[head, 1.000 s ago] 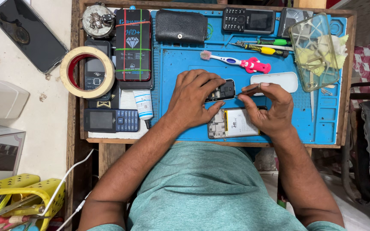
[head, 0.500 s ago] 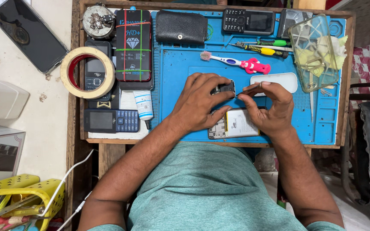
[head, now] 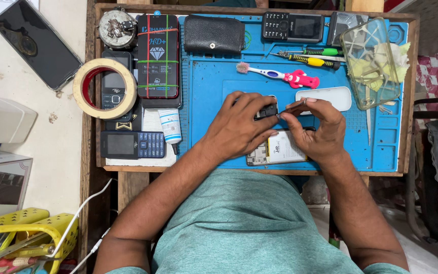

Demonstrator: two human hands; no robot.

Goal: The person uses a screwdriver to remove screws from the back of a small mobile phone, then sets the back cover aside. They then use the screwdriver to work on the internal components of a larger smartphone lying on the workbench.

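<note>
My left hand (head: 242, 124) is closed over a small black phone part (head: 267, 110) on the blue work mat (head: 214, 86). My right hand (head: 313, 127) pinches a thin pointed tool whose tip touches that black part. Under both hands lies an opened phone with a white battery (head: 280, 150). A white phone cover (head: 330, 96) lies just beyond my right hand.
On the mat lie a toothbrush with a pink handle (head: 280, 76), two screwdrivers (head: 310, 56), a black keypad phone (head: 292, 26), a black pouch (head: 214, 33) and a clear plastic box (head: 373, 63). At the left are a tape roll (head: 84, 99), a blue keypad phone (head: 133, 144) and a small tube (head: 170, 126).
My left hand has closed further over the black part, hiding more of it. My right hand stays at the same place with the tool.
</note>
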